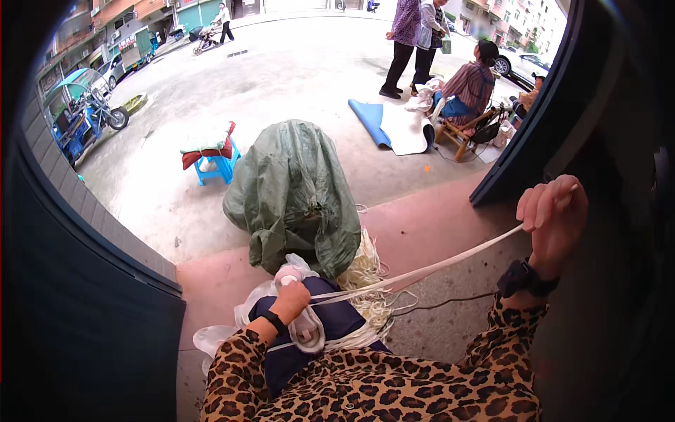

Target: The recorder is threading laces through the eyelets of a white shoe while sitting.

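Observation:
A long white cord stretches taut between my two hands, doubled near the left one. My left hand is closed above my lap, at the cord's left end. My right hand is raised at the right, its fingers wrapped round the other end. Beside the left hand lies a pale, rounded thing with a light rim, perhaps a shoe; a small pinkish-white piece shows just beyond the fingers. Both rest on dark blue cloth over my lap. A heap of loose cream cords hangs to its right.
A large green woven sack stands in front of me. Translucent plastic bags lie at the left. Dark door panels flank the opening. Outside are a blue stool, a seated person, two standing people and a blue three-wheeler.

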### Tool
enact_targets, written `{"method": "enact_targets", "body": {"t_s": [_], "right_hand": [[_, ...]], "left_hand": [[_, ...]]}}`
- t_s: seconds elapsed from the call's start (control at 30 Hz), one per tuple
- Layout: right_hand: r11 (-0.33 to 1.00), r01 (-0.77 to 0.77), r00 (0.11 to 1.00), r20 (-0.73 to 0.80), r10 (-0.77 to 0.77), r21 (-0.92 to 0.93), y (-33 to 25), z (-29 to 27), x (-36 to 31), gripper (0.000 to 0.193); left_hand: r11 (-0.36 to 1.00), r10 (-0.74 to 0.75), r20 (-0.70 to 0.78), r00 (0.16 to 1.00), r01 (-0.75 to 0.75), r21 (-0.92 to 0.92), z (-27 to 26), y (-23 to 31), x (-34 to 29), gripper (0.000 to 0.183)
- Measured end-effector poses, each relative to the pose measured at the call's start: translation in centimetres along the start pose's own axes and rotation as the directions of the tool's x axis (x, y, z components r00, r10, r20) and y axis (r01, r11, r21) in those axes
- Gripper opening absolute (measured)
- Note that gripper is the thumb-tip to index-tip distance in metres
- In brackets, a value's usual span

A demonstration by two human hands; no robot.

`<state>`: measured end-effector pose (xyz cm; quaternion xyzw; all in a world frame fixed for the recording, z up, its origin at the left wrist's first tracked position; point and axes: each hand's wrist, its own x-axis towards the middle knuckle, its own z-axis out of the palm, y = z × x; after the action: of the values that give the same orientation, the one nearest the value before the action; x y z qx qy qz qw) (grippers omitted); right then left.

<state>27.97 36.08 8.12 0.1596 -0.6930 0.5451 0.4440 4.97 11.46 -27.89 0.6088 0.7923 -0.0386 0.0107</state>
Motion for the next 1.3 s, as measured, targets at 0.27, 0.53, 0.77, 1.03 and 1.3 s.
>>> {"method": "enact_targets", "body": {"t_s": [0.27,0.53,0.77,1.03,1.3], "right_hand": [[0.998,0.064,0.99,0.127,-0.061,-0.027,-0.1,0.6,-0.4,0.013],[0.996,0.03,0.998,0.055,-0.025,-0.078,0.8,0.8,-0.7,0.013],[0.998,0.04,0.991,0.131,-0.034,-0.047,1.1,-0.1,-0.2,0.012],[0.993,0.085,0.987,0.144,-0.073,-0.077,1.9,0.7,0.1,0.009],[0.992,0.064,0.988,0.143,-0.048,-0.108,1.7,0.9,0.4,0.013]], "left_hand": [[0.998,0.059,-0.154,0.986,-0.059,0.0,1.6,-0.6,-0.5,0.007],[0.997,0.003,-0.236,0.972,-0.022,-0.078,1.3,-0.8,-2.0,0.007],[0.988,-0.026,-0.192,0.981,-0.004,-0.154,-0.1,-0.2,-1.8,0.011],[0.962,-0.149,-0.023,0.989,0.14,-0.233,-0.7,-0.3,-2.8,0.02],[0.867,-0.186,-0.079,0.979,0.126,-0.483,0.8,-1.4,-3.7,0.028]]}}
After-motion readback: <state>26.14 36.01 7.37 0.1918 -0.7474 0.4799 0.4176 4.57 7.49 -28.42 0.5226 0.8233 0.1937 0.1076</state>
